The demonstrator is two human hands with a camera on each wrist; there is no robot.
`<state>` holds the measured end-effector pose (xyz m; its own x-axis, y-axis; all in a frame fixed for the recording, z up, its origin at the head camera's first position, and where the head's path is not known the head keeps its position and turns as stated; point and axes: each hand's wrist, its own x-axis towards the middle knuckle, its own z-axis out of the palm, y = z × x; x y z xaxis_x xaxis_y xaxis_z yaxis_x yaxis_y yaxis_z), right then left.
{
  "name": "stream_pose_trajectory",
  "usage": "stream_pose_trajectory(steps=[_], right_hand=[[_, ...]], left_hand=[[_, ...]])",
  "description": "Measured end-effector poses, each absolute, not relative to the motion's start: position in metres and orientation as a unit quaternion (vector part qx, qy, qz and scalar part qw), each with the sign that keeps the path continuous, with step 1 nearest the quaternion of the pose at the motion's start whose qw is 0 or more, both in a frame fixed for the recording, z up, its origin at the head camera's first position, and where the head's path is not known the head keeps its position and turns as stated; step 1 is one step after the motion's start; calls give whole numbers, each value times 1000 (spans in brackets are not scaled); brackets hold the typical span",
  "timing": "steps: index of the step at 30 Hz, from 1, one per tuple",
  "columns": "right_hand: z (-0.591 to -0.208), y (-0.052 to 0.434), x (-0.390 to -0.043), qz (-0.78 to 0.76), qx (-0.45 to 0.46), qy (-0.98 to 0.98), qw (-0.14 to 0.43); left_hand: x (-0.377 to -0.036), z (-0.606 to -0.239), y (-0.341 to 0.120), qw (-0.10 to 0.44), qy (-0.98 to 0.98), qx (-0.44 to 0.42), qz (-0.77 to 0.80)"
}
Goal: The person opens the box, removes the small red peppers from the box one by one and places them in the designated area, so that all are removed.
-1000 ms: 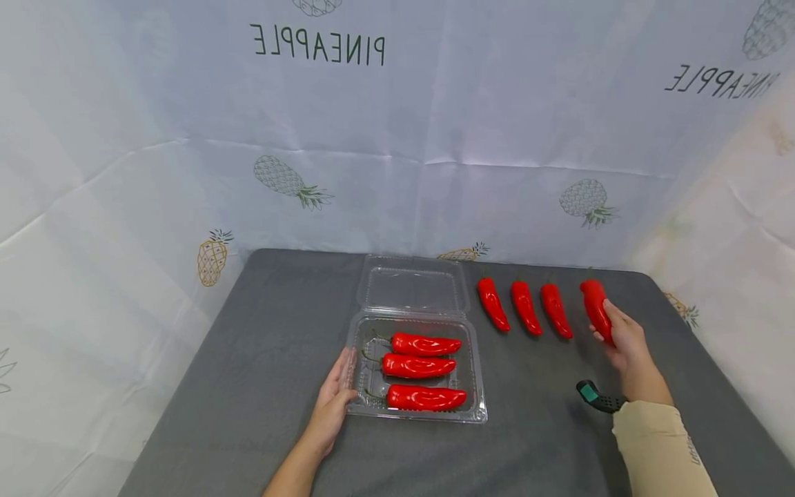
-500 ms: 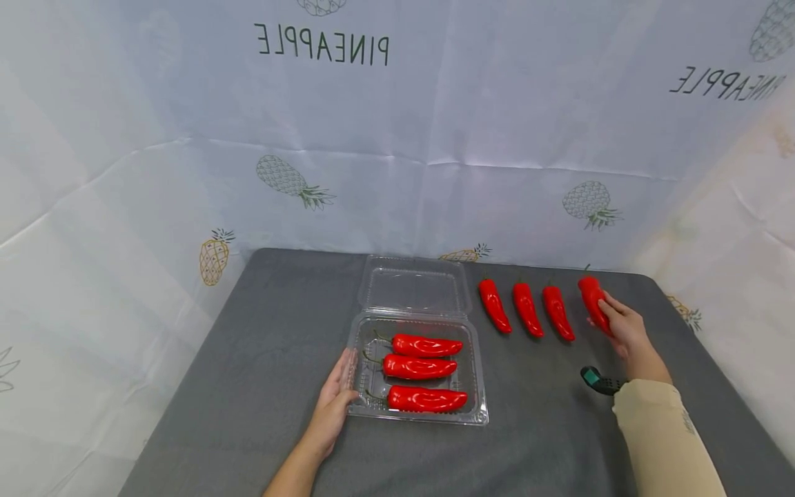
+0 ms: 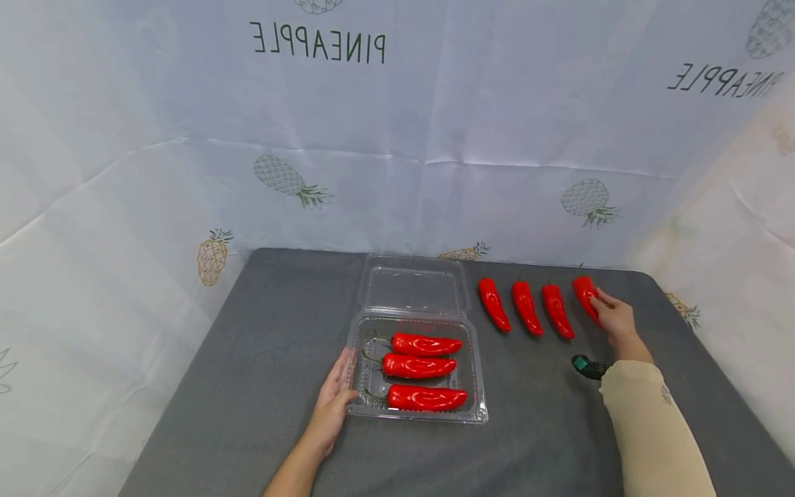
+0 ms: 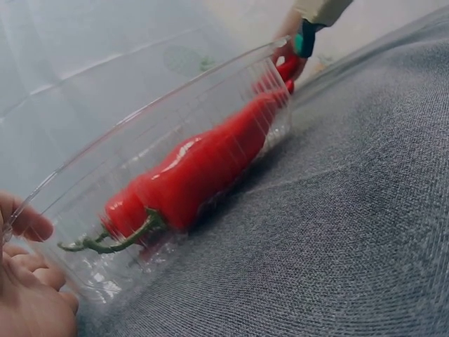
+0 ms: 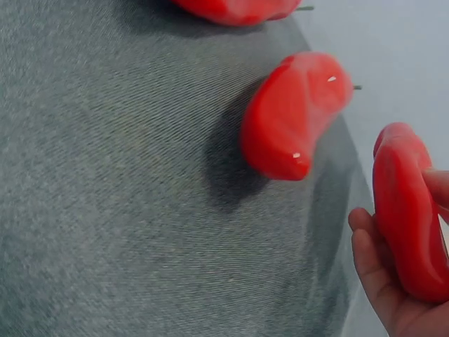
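Observation:
A clear plastic clamshell box (image 3: pixel 479 376) lies unfolded, with three red peppers (image 3: pixel 418 366) with green stems in its base. My left hand (image 3: pixel 332 404) holds the box's left wall, thumb over the rim and fingers outside, as the left wrist view (image 4: pixel 31 281) also shows. At the right back, my right hand (image 3: pixel 617 323) grips another red pepper (image 3: pixel 585 295), its stem end pointing away from me. The right wrist view has that pepper (image 5: pixel 405 210) between thumb and fingers. Three more red peppers (image 3: pixel 557 312) lie side by side just left of it.
The box's clear lid (image 3: pixel 413 283) lies folded back toward the table's far edge. A grey cloth (image 3: pixel 248 386) covers the table. White curtains (image 3: pixel 397 124) with pineapple prints stand behind and at both sides. A dark band (image 3: pixel 589 366) with a green face is on the right wrist.
My right hand has moved left and slightly away with the pepper, bringing it closer to the row of three. The left hand and the box have stayed in place.

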<state>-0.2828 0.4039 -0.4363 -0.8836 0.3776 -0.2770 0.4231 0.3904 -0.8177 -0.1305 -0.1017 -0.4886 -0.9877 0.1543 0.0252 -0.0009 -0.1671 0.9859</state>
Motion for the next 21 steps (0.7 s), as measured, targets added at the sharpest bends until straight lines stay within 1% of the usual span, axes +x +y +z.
stream_pose_trajectory(steps=[13, 21], right_hand=[[-450, 403, -286, -456, 230, 858, 51], [-453, 404, -289, -394, 219, 890, 67]], left_hand=[[-130, -487, -101, 52, 642, 59, 763], [-131, -488, -101, 51, 640, 59, 764]])
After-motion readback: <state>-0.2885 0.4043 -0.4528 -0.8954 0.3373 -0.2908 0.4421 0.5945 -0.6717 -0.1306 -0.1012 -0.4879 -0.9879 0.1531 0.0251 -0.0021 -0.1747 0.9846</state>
